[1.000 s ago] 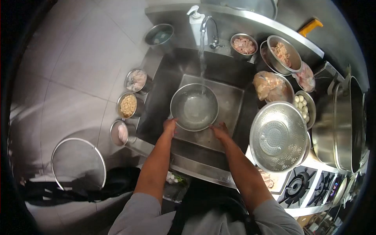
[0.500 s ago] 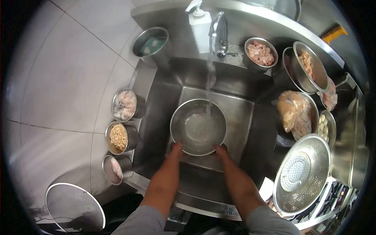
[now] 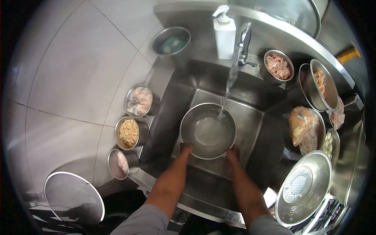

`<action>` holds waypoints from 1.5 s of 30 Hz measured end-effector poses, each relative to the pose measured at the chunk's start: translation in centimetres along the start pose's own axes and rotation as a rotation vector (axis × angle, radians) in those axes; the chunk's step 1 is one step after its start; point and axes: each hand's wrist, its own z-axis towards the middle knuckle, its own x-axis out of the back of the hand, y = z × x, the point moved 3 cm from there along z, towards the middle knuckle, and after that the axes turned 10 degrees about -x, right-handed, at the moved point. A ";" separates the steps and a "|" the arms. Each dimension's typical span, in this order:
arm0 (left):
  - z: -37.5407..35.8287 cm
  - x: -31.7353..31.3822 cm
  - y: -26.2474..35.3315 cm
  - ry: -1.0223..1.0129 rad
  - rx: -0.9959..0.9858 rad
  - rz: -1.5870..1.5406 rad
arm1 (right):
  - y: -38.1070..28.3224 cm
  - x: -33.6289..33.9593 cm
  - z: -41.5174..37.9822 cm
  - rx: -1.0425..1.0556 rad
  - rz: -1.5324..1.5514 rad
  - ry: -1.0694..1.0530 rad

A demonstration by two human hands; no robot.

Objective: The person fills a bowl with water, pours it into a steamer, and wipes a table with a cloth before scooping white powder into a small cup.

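bowl [image 3: 208, 131]: shiny smooth steel, wet, between my hands
sink [image 3: 254, 94]: brushed steel, dull sheen
colander [image 3: 303, 188]: glossy perforated metal
soap bottle [image 3: 225, 33]: matt white plastic
wall [image 3: 78, 58]: smooth glossy tile

One view only — a camera worn on the head, looking steeply down into the sink [image 3: 250, 129] from close above. The wide, rounded lens bends the edges dark. Both forearms enter from the bottom edge; the left hand [image 3: 185, 150] and right hand [image 3: 233, 153] sit near the middle — the tap [image 3: 243, 39] beyond them.
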 end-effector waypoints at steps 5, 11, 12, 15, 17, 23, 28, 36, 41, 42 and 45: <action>-1.0 0.1 0.4 -0.017 -0.060 0.100 | 1.2 0.2 3.3 0.167 -0.014 0.141; 5.5 -2.9 -1.9 -0.291 -0.336 0.785 | 3.2 0.9 4.3 0.104 0.059 0.159; 4.2 -3.0 0.1 -0.386 -0.433 1.143 | 5.3 0.5 8.1 0.396 -0.193 0.180; 0.9 -1.0 1.4 0.242 -0.009 -0.017 | 8.8 -0.8 13.4 0.544 -0.297 0.157; -2.2 -0.2 4.0 0.223 -0.014 0.094 | 9.0 -0.8 13.5 0.412 -0.140 0.119; -2.3 0.3 4.8 0.229 -0.038 0.159 | 2.6 0.6 3.8 0.077 0.014 -0.052; 4.2 0.4 -0.3 0.297 -0.190 0.079 | -0.8 1.7 -0.4 0.465 -0.315 0.532; 2.4 3.6 3.8 0.349 -0.384 0.109 | -4.0 1.4 1.1 0.443 -0.080 0.267; 1.4 3.6 5.6 0.542 -0.604 -0.001 | -5.5 1.4 -0.2 0.404 0.038 0.299; 0.8 4.0 6.1 0.539 -0.685 -0.074 | -4.8 1.3 0.8 0.417 -0.017 0.366; 1.6 4.4 7.1 0.642 -0.856 -0.153 | -5.4 2.5 -0.8 0.512 0.017 0.450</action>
